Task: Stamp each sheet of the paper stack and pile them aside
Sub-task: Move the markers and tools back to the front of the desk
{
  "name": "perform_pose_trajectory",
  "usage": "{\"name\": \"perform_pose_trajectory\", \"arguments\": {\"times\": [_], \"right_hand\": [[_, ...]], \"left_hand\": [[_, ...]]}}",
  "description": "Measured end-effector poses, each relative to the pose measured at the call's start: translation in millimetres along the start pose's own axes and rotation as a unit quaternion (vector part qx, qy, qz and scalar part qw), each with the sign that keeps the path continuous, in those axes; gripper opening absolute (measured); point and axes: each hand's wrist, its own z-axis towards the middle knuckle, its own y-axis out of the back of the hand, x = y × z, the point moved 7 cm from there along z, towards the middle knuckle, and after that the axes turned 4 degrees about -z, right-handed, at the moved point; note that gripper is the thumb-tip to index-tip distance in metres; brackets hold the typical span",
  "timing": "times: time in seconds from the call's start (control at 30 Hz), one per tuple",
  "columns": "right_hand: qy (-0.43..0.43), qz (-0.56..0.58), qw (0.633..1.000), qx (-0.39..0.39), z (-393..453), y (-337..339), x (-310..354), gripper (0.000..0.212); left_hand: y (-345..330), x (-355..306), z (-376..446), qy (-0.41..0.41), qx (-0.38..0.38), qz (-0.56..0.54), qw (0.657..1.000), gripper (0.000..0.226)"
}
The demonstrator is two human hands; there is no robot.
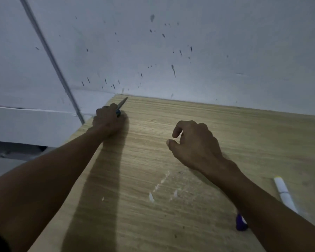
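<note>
**Two hands on a wooden table, a pen gripped at the far left corner**

Nearest the camera, a small purple thing [241,222] lies on the wooden table [171,142], partly covered by the right forearm, so its shape is hard to make out. Just beyond it, to the right, a white marker [285,194] with a pale yellow cap end lies flat, its long axis running from the near right toward the far left; its near end slips behind the same forearm. Pale scuffs and white flecks mark the tabletop between the two arms.

Farther out, the right hand [195,142] hovers or rests over the middle of the table with its fingers loosely curled and its thumb tip close to the forefinger; nothing shows between them.

Farther still, near the table's far left corner, the left hand [108,119] is closed round a pen [121,104]. The fingers wrap the lower barrel, where a bit of blue shows, and the grey upper part sticks out past the knuckles, pointing away and to the right toward the wall. The pen's lower end is hidden under the hand, so whether it touches the wood cannot be told.

No container shows, and neither paper sheets nor a stamp can be picked out in this dim view.

Beyond the table stands a pale wall [207,42] speckled with dark splashes, with a thin conduit [49,55] running slantwise down its left side.
</note>
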Motion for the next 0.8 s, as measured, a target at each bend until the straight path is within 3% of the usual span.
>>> {"name": "perform_pose_trajectory", "arguments": {"times": [0.13, 0.37, 0.6, 0.8], "right_hand": [[-0.007, -0.006, 1.000, 0.012, 4.5, -3.9, -4.4, 0.023], [-0.034, 0.007, 0.999, 0.021, -7.7, 0.2, -10.4, 0.023], [-0.064, 0.039, 0.997, 0.018, -45.0, 22.9, -15.2, 0.023], [-0.083, 0.059, 0.995, 0.004, -90.8, 52.8, -26.0, 0.020]], "left_hand": [[-2.2, 5.8, 11.3, -0.003, -0.015, 0.028, 0.999, 0.037], [3.9, -3.3, -7.8, -0.032, 0.012, -0.034, 0.999, 0.054], [10.9, -37.1, -79.8, -0.084, 0.029, -0.091, 0.992, 0.050], [2.3, -85.2, -177.4, -0.174, 0.048, -0.036, 0.983, 0.036]]}}
